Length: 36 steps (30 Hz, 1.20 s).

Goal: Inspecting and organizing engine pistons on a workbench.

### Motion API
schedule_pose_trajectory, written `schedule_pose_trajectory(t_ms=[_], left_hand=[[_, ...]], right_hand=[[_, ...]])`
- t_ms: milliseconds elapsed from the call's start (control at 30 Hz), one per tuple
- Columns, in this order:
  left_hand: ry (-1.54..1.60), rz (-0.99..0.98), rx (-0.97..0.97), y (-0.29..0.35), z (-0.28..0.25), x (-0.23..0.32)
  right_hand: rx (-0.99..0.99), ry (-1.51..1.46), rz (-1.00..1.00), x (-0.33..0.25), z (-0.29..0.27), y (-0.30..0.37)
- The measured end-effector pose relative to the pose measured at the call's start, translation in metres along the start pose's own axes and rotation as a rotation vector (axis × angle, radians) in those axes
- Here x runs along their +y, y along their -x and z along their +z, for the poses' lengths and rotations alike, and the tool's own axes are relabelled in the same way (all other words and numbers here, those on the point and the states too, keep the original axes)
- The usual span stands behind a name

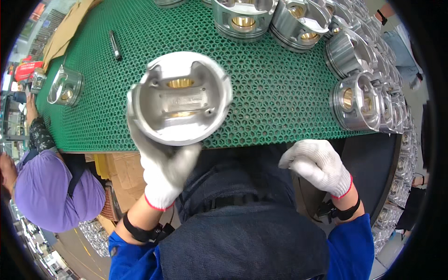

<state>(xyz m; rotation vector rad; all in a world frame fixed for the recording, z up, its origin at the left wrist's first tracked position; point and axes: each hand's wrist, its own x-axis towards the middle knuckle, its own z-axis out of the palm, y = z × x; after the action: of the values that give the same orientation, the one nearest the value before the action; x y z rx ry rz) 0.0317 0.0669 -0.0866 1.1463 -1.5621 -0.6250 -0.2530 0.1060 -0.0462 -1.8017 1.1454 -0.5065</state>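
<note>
My left hand, in a white knit glove with a red cuff edge, grips a silver metal piston by its side and lower rim. The piston is raised over the front part of the green mat, its hollow underside facing me, with two brass-coloured pin bushings inside. Some of its outline is blurred. My right hand, gloved the same way, hovers by the table's front edge, right of my lap. Its fingers are curled in and pressed together, and nothing shows in them.
Several more pistons stand in rows along the right and far side of the green perforated mat. A black pen lies at the far left, near a lone piston and cardboard. A person in purple works at left.
</note>
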Motion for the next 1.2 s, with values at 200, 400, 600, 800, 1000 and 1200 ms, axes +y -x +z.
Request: schedule_pose_trajectory(t_ms=[200, 400, 600, 800, 1000, 1200], left_hand=[[0.108, -0.17, -0.155, -0.009, -0.039, -0.02], [-0.307, 0.258, -0.359, -0.074, -0.025, -0.024], [-0.529, 0.707, -0.538, -0.08, 0.028, 0.06], [-0.776, 0.668, -0.572, -0.056, 0.046, 0.079], [-0.726, 0.642, -0.61, -0.072, 0.059, 0.075], [-0.823, 0.585, -0.8, -0.111, 0.08, 0.073]], right_hand=[[-0.124, -0.555, 0.29, -0.017, 0.003, -0.016], [0.042, -0.678, 0.408, -0.002, 0.014, 0.015], [0.268, -0.646, 0.264, 0.006, 0.004, 0.0], [0.293, -0.389, 0.071, -0.011, 0.002, -0.024], [0.38, -0.158, -0.071, -0.01, 0.008, -0.029], [0.54, 0.387, -0.306, -0.007, 0.005, -0.034]])
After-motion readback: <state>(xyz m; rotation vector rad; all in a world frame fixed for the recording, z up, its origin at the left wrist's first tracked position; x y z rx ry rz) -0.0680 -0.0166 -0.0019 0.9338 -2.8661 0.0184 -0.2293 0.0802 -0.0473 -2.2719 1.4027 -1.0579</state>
